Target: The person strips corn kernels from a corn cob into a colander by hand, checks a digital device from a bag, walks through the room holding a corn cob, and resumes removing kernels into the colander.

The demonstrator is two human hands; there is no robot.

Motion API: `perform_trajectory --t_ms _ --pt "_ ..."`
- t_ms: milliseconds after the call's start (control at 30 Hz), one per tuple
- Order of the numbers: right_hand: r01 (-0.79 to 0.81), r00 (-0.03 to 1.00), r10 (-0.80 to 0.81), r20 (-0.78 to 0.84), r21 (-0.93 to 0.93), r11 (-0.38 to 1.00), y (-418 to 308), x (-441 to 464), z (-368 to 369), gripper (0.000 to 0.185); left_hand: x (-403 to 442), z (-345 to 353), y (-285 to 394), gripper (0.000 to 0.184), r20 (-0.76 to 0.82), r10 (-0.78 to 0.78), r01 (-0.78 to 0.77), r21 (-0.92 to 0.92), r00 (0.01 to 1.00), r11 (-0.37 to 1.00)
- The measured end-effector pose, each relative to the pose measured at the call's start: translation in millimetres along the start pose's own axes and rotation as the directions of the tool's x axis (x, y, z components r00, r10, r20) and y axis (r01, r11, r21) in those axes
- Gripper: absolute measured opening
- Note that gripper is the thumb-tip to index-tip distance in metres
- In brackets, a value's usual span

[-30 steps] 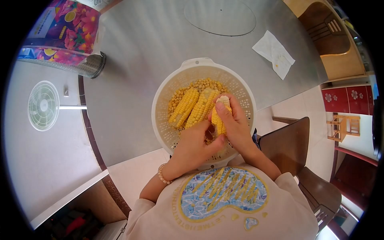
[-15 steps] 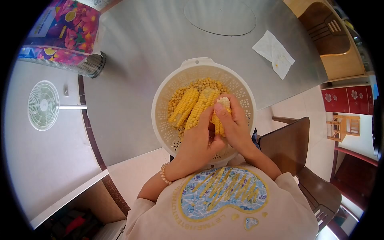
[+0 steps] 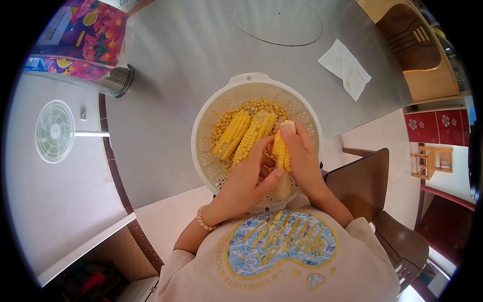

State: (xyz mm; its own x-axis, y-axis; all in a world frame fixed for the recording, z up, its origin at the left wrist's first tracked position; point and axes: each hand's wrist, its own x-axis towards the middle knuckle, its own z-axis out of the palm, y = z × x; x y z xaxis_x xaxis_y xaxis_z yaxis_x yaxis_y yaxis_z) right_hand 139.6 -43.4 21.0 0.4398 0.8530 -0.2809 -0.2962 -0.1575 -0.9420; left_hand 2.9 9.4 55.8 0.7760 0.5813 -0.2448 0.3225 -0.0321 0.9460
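Note:
A partly stripped corn cob [image 3: 282, 151] is held over a cream plastic colander [image 3: 197, 146], its pale bare end pointing away from me. My right hand [image 3: 308, 163] is closed around it, thumb along the upper end. From the other side my left hand [image 3: 245, 178] grips it, fingertips at the cob's left side and thumb near its lower part; some of those fingers are hidden. Left of them, inside the colander, lie a yellow corn cob [image 3: 232, 134] and a second cob [image 3: 256, 132]. Loose corn kernels [image 3: 257, 104] cover the colander's far inside.
The colander is at the near edge of a grey table [image 3: 161, 110]. A crumpled tissue [image 3: 347, 70] lies at the right, and a wire mesh basket [image 3: 121, 83] with a flowered pack [image 3: 95, 35] is at the left. A brown chair [image 3: 359, 178] stands close on my right.
My left thumb has moved down and away from the right thumb, exposing more of the cob. The cob's bare end has shifted slightly right. The other two cobs stay put.

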Motion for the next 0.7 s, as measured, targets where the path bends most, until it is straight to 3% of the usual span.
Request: perform_trajectory --t_ms 100,300,367,500,567,700 --pt "0.02 1.0 -0.02 -0.013 0.002 1.0 -2.1 -1.0 2.4 0.025 0.4 -1.2 -3.2 0.06 0.034 0.031 -0.029 -0.048 0.999 0.998" --pt "0.074 0.996 -0.07 -0.056 0.063 0.995 0.8 0.7 8.3 0.023 1.9 0.9 -4.1 0.06 -0.015 -0.003 0.004 0.062 1.0 0.998" --pt "0.03 0.998 -0.022 -0.06 0.145 0.989 -1.1 0.2 8.9 0.022 1.6 4.0 -11.2 0.057 -0.073 0.116 -0.106 0.126 0.991 0.986" --pt "0.048 0.998 -0.039 -0.057 0.163 0.985 2.6 2.1 10.6 0.021 1.3 4.9 -8.8 0.053 -0.079 0.094 -0.075 0.214 0.992 0.974" --pt "0.034 0.998 -0.023 -0.062 0.183 0.983 4.8 0.5 6.2 0.02 2.0 13.8 -12.2 0.052 -0.126 0.217 -0.167 0.321 0.968 0.932" --pt "0.02 0.998 -0.006 -0.066 0.207 0.978 1.9 -1.3 9.0 0.02 1.3 19.8 -16.1 0.044 -0.177 0.234 -0.161 0.352 0.956 0.922"
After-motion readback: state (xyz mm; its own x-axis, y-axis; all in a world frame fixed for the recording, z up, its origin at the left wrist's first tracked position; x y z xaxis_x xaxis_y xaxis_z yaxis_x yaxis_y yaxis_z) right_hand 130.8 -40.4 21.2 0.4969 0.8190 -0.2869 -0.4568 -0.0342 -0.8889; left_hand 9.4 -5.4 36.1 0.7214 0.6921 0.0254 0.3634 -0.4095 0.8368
